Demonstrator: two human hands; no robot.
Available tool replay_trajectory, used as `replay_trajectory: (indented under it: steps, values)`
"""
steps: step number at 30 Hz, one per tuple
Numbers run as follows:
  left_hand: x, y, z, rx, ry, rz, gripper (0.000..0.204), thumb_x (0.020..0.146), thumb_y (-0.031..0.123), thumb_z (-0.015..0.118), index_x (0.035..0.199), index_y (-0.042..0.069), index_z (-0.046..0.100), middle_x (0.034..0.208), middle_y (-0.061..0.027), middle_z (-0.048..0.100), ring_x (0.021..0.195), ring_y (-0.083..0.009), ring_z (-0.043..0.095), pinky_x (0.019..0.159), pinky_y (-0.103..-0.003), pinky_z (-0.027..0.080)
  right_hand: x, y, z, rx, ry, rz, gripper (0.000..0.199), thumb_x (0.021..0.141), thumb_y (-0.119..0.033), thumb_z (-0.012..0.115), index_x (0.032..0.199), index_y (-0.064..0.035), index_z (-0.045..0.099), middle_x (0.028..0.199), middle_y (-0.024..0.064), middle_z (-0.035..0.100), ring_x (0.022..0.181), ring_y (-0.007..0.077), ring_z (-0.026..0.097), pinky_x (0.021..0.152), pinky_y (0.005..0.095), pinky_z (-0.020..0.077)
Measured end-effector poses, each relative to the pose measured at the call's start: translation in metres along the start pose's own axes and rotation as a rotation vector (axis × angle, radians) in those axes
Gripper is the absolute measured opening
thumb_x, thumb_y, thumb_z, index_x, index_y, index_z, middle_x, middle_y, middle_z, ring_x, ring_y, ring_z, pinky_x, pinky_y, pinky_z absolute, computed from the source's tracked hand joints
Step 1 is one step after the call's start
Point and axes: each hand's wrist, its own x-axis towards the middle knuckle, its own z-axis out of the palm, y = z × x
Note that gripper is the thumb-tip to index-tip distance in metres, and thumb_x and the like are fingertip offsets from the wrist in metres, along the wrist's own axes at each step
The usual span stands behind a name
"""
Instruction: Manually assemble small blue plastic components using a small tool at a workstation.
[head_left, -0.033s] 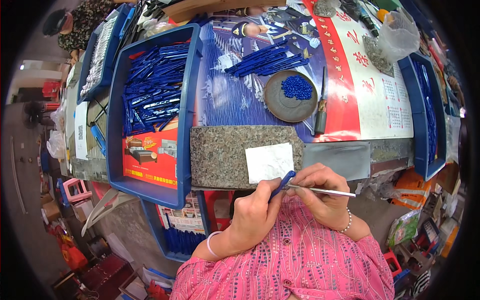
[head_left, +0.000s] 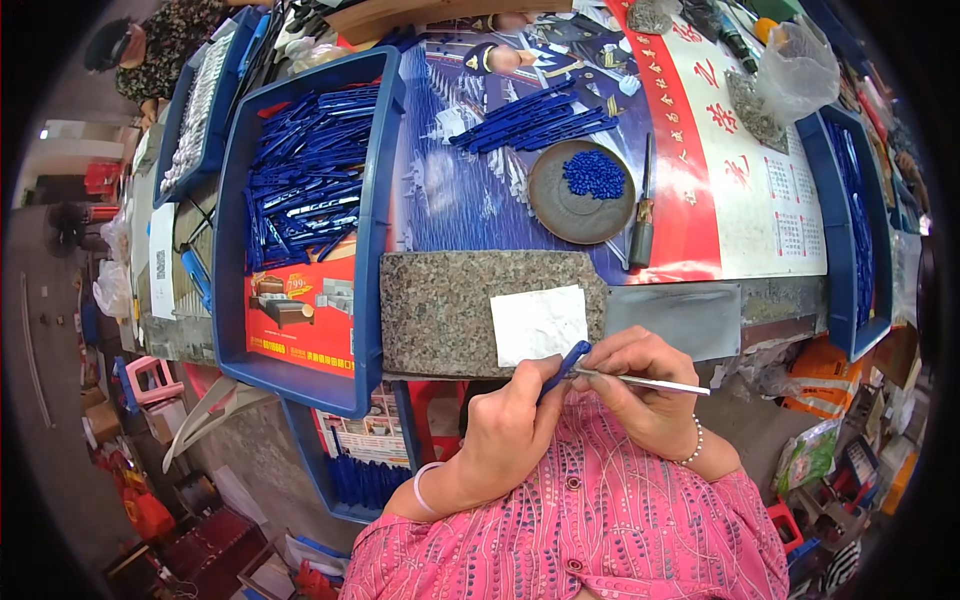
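Left to right: a blue tray point(head_left: 295, 382), left of and beyond both hands, carries slim blue rods point(head_left: 315, 170) and a red leaflet point(head_left: 300, 310). Nearer the left forearm, and lower, a second blue tray point(head_left: 310, 460) holds similar rods. A speckled stone block point(head_left: 435, 315) lies on the surface point(head_left: 790, 295) just beyond the left hand point(head_left: 505, 420), whose thumb and fingers pinch a narrow, curved blue piece point(head_left: 578, 353) in front of the body. Beyond the fingertips, a white paper sheet point(head_left: 540, 325) rests on the block; farther out lie a loose heap of blue rods point(head_left: 530, 118) and a round dish point(head_left: 575, 225) of small blue beads point(head_left: 595, 175). The right hand point(head_left: 640, 385) pinches a slender silver-coloured tool point(head_left: 665, 385); its inner end meets the blue piece, though the fingers partly hide the contact. Beyond this hand are a dark-handled screwdriver point(head_left: 642, 245) and a flat grey plate point(head_left: 675, 310); well to its right stands a third blue tray point(head_left: 833, 220).
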Motion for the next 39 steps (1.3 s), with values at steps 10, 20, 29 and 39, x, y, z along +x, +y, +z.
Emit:
replay_trajectory:
  steps: [10,20,29,39]
  values:
    - [0.002,-0.001,0.0,0.03,0.019,0.024,0.026,0.078,-0.001,0.062,0.102,-0.003,0.053,0.079,-0.0194,0.064,0.07,-0.0316,0.066,0.056,-0.034,0.051,0.005,-0.002,0.002,-0.211,-0.016,-0.12,0.016,0.073,0.002,0.069,0.085,0.0011,0.059,0.087,0.0136,0.06,0.073,0.0188,0.061,0.063,0.0262,0.0485]
    - [0.002,-0.005,0.003,0.089,-0.044,0.041,0.032,0.074,-0.003,0.06,0.105,-0.002,0.051,0.078,-0.0224,0.061,0.068,-0.0363,0.063,0.054,-0.039,0.049,-0.011,-0.006,0.026,-0.81,-0.132,-0.328,0.023,0.063,0.001,0.062,0.086,0.0009,0.06,0.082,0.0112,0.057,0.063,0.0224,0.059,0.049,0.0309,0.0487]
    - [0.004,-0.005,-0.001,0.027,-0.045,-0.022,0.024,0.081,0.0,0.06,0.102,-0.004,0.052,0.083,-0.0204,0.064,0.073,-0.0296,0.067,0.059,-0.034,0.051,-0.002,0.001,-0.008,0.049,0.156,0.024,0.014,0.081,0.002,0.059,0.094,-0.0003,0.053,0.088,0.0119,0.057,0.066,0.0139,0.057,0.058,0.0242,0.0494]
    - [0.004,0.001,0.001,-0.069,-0.061,-0.053,0.023,0.084,0.001,0.059,0.104,-0.004,0.049,0.082,-0.0155,0.067,0.059,-0.0151,0.064,0.053,-0.026,0.048,0.003,0.005,-0.015,0.293,0.065,0.424,0.027,0.086,-0.003,0.056,0.111,0.0046,0.048,0.084,0.008,0.056,0.063,0.0092,0.056,0.057,0.0199,0.0474]
